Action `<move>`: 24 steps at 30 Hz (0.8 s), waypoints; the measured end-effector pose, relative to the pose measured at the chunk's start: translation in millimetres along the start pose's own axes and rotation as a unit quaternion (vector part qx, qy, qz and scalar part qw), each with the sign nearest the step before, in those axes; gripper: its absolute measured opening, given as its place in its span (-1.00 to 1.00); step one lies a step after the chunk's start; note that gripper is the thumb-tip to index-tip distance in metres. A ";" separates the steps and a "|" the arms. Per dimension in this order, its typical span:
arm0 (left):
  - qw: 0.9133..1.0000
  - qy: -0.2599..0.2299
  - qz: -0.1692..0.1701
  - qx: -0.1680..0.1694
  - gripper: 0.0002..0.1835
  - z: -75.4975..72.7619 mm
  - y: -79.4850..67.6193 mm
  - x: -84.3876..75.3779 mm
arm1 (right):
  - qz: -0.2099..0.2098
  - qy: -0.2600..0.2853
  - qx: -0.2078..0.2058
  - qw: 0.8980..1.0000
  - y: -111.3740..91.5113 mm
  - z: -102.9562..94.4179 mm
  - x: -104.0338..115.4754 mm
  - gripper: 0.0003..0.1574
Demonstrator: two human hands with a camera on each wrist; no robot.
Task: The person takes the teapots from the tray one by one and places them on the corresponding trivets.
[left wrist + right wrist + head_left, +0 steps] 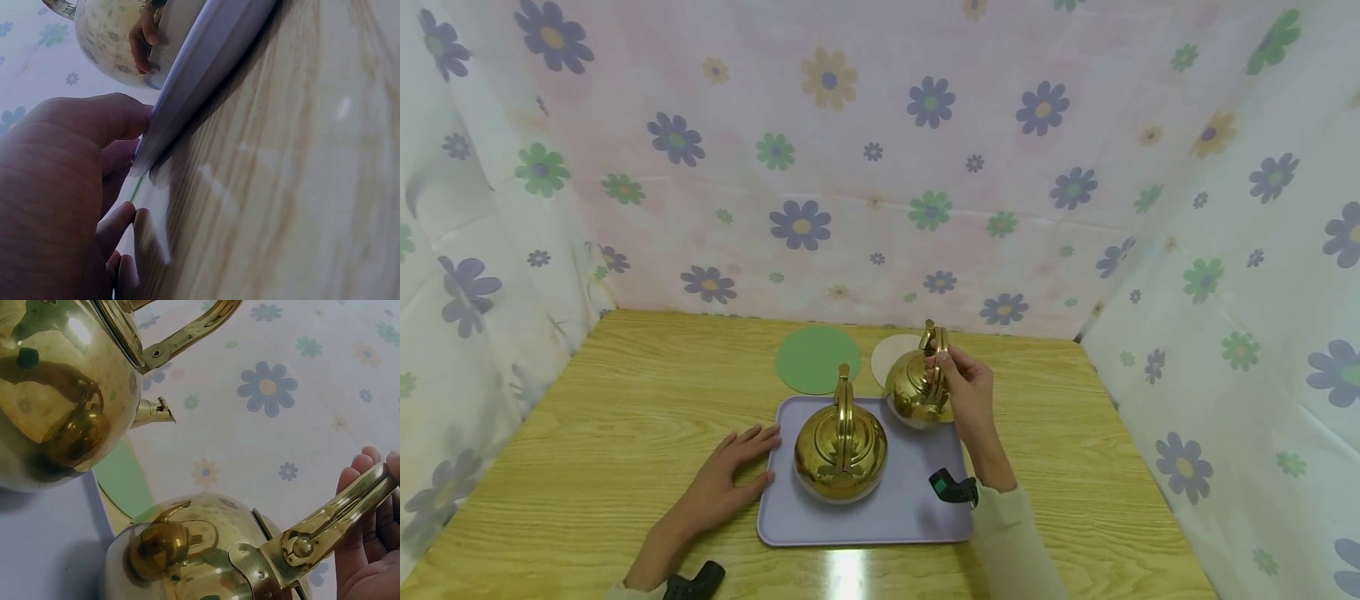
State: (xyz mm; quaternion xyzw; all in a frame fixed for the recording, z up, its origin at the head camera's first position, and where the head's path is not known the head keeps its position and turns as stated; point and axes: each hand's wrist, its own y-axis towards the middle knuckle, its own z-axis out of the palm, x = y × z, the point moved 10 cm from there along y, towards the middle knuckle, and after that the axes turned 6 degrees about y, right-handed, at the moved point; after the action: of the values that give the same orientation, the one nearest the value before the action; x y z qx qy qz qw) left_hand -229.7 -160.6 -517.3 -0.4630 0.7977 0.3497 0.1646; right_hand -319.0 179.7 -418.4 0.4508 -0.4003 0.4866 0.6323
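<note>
A larger gold-coloured kettle (868,454) stands on the lilac tray (910,512), left of its middle, spout pointing away. My right hand (972,396) grips the handle of a smaller gold kettle (908,392), which is over the tray's far right corner and partly overlaps a pale disc (882,360) behind it. In the right wrist view the fingers curl round that handle, with the larger kettle at upper left. My left hand (726,479) touches the tray's left edge, thumb and fingers spread and holding nothing; its thumb lies against the rim in the left wrist view.
On the wood-grain table (625,417), a green disc (816,358) lies behind the tray, left of the pale one. Flower-patterned curtains (880,167) enclose the back and both sides. A black device (953,487) is strapped to each wrist.
</note>
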 end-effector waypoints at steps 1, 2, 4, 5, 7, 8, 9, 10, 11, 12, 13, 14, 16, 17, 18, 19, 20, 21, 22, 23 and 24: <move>1.000 0.000 0.000 0.000 -0.50 -0.1 0.1 -0.2 | 0.000 -0.002 -0.001 1.000 0.6 0.1 0.1 -0.57; 1.000 0.000 0.001 0.000 -0.50 -0.2 0.1 -0.4 | 0.000 -0.003 -0.002 1.000 1.3 0.1 0.0 -0.57; 1.000 0.000 0.001 0.001 -0.50 -0.1 0.2 -0.6 | 0.000 -0.002 0.000 1.000 2.8 1.0 -0.1 -0.57; 1.000 -0.001 0.001 0.001 -0.50 -0.1 0.2 -0.6 | -0.001 -0.001 0.002 1.000 3.5 1.5 0.0 -0.57; 1.000 -0.001 0.001 0.001 -0.50 0.0 0.1 -0.5 | -0.004 0.000 0.006 1.000 5.0 2.8 0.2 -0.57; 1.000 0.000 0.001 0.001 -0.50 0.1 0.0 -0.4 | -0.004 0.000 0.008 1.000 5.6 3.6 0.3 -0.57; 1.000 0.000 0.001 0.001 -0.50 0.2 0.0 -0.2 | -0.004 -0.001 0.010 1.000 6.4 4.1 0.3 -0.57; 1.000 0.000 0.001 0.001 -0.50 0.2 0.0 -0.1 | -0.004 -0.003 0.011 1.000 7.4 4.6 0.0 -0.57; 1.000 0.000 0.001 0.001 -0.50 0.3 0.0 0.0 | -0.004 -0.003 0.011 1.000 8.3 4.7 -0.4 -0.57; 1.000 0.000 0.001 0.001 -0.50 0.4 0.0 0.2 | -0.003 -0.004 0.010 1.000 9.0 4.8 -0.7 -0.58; 1.000 0.001 0.000 0.001 -0.50 0.5 0.0 0.4 | -0.002 -0.005 0.010 1.000 9.8 5.0 -1.0 -0.58; 1.000 0.001 -0.001 0.001 -0.50 0.6 0.0 0.6 | -0.002 -0.006 0.010 1.000 10.5 5.1 -1.3 -0.59; 1.000 0.002 -0.002 0.001 -0.50 0.9 0.0 1.0 | -0.002 -0.008 0.010 1.000 12.1 5.3 -1.8 -0.60; 1.000 0.002 -0.003 0.002 -0.50 1.0 0.0 1.2 | -0.002 -0.009 0.010 1.000 12.6 5.6 -1.7 -0.60; 1.000 0.002 -0.003 0.002 -0.50 1.1 0.0 1.3 | -0.003 -0.009 0.011 1.000 13.2 5.9 -1.7 -0.61; 1.000 0.002 -0.003 0.002 -0.50 1.2 0.1 1.2 | -0.004 -0.010 0.013 1.000 13.8 6.2 -1.8 -0.60; 1.000 0.002 -0.004 0.002 -0.50 1.2 0.1 1.1 | -0.004 -0.011 0.015 1.000 14.4 6.5 -2.0 -0.60; 1.000 0.001 -0.004 0.003 -0.49 1.2 0.2 1.1 | -0.005 -0.010 0.017 1.000 15.1 7.0 -2.4 -0.59; 1.000 0.001 -0.004 0.003 -0.49 1.2 0.2 0.9 | -0.005 -0.007 0.019 1.000 16.0 7.5 -2.8 -0.58; 1.000 0.001 -0.005 0.004 -0.49 1.1 0.3 0.7 | -0.005 -0.006 0.020 1.000 16.6 7.9 -3.0 -0.58; 1.000 0.001 -0.005 0.004 -0.50 0.9 0.4 0.4 | -0.005 -0.005 0.021 1.000 17.0 8.3 -3.0 -0.57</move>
State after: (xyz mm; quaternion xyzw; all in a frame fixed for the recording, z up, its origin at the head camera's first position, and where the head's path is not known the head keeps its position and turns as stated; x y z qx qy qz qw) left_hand -230.4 -160.0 -518.1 -0.4664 0.7970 0.3455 0.1672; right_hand -336.7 173.0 -415.9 0.4684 -0.3912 0.4892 0.6231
